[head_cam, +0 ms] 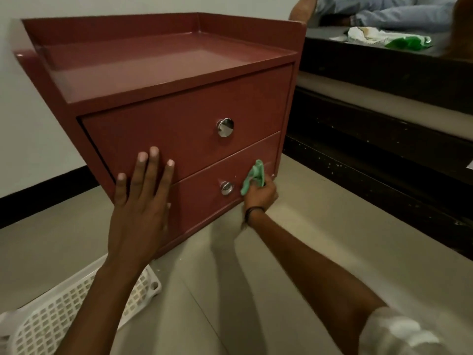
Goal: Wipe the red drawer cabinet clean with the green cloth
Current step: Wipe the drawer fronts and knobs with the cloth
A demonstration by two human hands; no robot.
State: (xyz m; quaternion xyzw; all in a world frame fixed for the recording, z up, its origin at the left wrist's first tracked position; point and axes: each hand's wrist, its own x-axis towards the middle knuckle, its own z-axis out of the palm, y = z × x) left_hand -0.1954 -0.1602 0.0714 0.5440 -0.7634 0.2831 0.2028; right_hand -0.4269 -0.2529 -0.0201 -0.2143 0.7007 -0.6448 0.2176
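Note:
The red drawer cabinet (pixel 166 103) stands on the floor against a white wall, with two drawers and a round metal knob on each. My left hand (pixel 140 201) lies flat with fingers spread on the left part of the drawer fronts. My right hand (pixel 259 194) grips the bunched green cloth (pixel 253 176) and presses it against the lower drawer, just right of the lower knob (pixel 226 188). The upper knob (pixel 225 127) is uncovered.
A white lattice plastic basket (pixel 64 313) lies on the tiled floor at the lower left. A dark bed frame (pixel 384 103) runs along the right, with green and white bags (pixel 384 38) on top and a person in blue lying there.

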